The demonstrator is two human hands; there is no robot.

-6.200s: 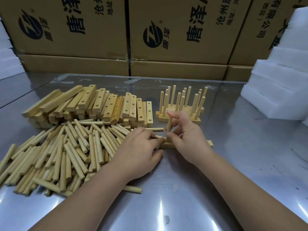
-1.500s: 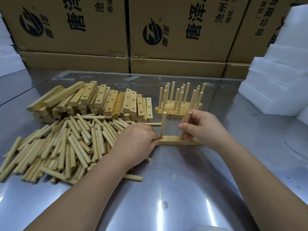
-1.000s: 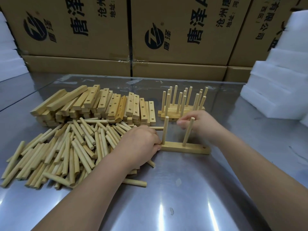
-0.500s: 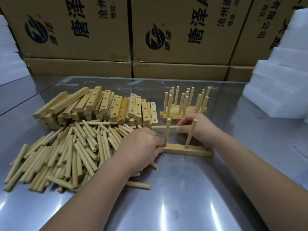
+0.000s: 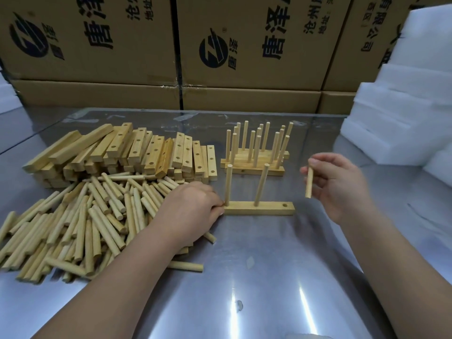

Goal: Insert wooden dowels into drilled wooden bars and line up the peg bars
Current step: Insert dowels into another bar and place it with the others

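Nearly upright: dowel [image 5: 309, 182] pinched by right hand [image 5: 340, 189]; bar [image 5: 259, 208] lies left-right.

Hands: two, the left hand [image 5: 193, 206] and the right hand [image 5: 338, 185].
Bar in work [image 5: 259, 208]: one, with three holes.
Standing dowels [image 5: 228, 184] in it: two.
Open hole [image 5: 285, 205]: one.
Held dowel [image 5: 309, 182]: one, in the right hand.
Finished peg bars [image 5: 254, 170]: at least four, crowded together.
Loose dowels [image 5: 97, 216]: a heap, too many to count.
Drilled bars [image 5: 137, 152]: a pile, too many to count.
Cardboard boxes [image 5: 244, 45]: six, partly seen.
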